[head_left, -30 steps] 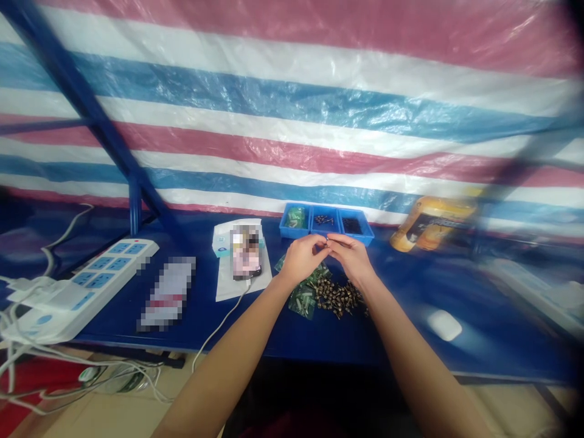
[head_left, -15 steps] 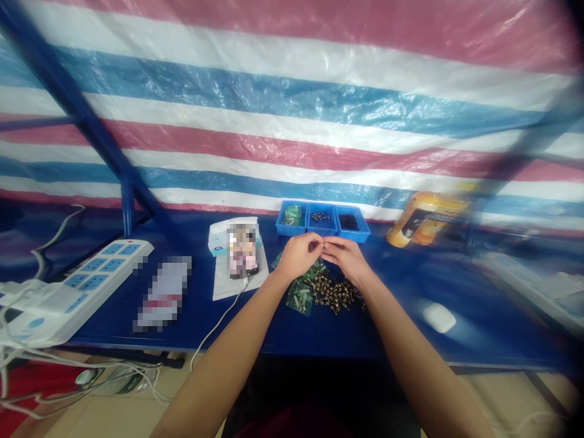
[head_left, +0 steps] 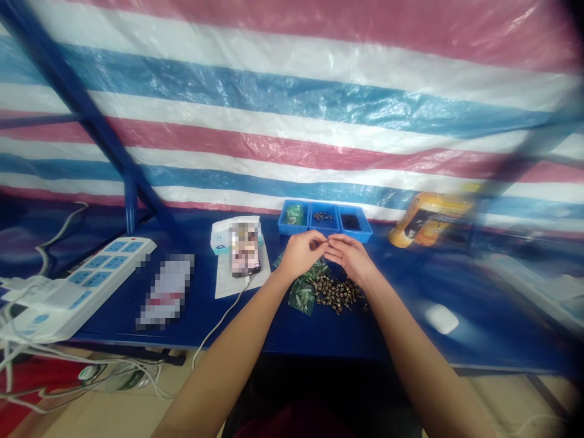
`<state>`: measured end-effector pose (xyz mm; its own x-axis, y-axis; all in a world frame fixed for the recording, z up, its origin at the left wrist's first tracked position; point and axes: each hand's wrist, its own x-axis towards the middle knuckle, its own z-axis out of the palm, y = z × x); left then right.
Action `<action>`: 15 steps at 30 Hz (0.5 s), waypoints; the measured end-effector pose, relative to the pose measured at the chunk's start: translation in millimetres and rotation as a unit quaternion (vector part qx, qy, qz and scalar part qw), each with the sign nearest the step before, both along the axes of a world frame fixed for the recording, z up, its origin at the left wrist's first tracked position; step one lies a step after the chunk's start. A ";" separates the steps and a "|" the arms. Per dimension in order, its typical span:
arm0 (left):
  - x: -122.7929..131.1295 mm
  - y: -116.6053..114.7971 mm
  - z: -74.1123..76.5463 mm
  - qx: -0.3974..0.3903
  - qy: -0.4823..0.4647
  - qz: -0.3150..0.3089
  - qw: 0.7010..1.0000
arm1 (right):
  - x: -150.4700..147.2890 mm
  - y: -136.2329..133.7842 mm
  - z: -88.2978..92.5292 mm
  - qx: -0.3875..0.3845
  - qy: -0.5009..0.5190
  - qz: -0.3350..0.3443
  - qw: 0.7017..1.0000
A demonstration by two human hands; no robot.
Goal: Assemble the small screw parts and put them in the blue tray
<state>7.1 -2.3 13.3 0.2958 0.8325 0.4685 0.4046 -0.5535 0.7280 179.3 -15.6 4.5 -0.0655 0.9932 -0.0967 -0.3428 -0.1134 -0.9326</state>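
My left hand [head_left: 301,254] and my right hand [head_left: 350,257] meet above the blue table, fingertips pinched together around a small part too tiny to name. Just below them lies a pile of small brass-coloured metal parts [head_left: 337,293]. To its left, partly under my left hand, are green-tinted plastic bags [head_left: 302,295] with pale pieces inside. Behind my hands stand three joined blue bins: the left bin [head_left: 292,230] has a green bag in it, the middle bin [head_left: 323,226] a few small metal parts, the right bin [head_left: 354,232] small black pieces.
At left are a white power strip [head_left: 98,271] with cables and a blurred-out flat item [head_left: 166,292]. A phone [head_left: 245,249] on charge leans against a tissue pack [head_left: 219,238]. To the right are a yellow bottle [head_left: 429,219] and a white earbud case [head_left: 441,319].
The fingers of my right hand have spread a little and shifted at the pinch. Both hands stay joined in about the same place; the view has moved slightly.
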 end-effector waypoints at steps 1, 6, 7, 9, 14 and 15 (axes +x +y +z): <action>0.0 0.0 0.2 0.001 -0.007 0.009 1.000 | 1.0 0.2 0.7 0.002 0.003 -0.002 1.000; -0.1 1.5 -0.6 0.014 -0.021 0.041 0.999 | 1.8 -0.2 5.9 0.011 -0.011 -0.005 1.000; 0.0 1.8 -0.8 0.018 -0.021 0.043 0.999 | 1.0 -0.4 6.5 0.011 -0.015 -0.001 1.000; 0.2 2.2 -0.9 0.023 -0.022 0.046 0.998 | -0.7 -0.5 6.6 0.012 -0.022 0.013 1.000; 0.4 2.4 -0.3 0.018 -0.017 0.057 0.998 | -0.9 0.5 2.3 0.007 -0.056 0.023 0.998; 0.3 2.4 -0.1 0.018 -0.018 0.058 0.998 | -0.5 0.6 1.9 0.006 -0.062 0.016 0.998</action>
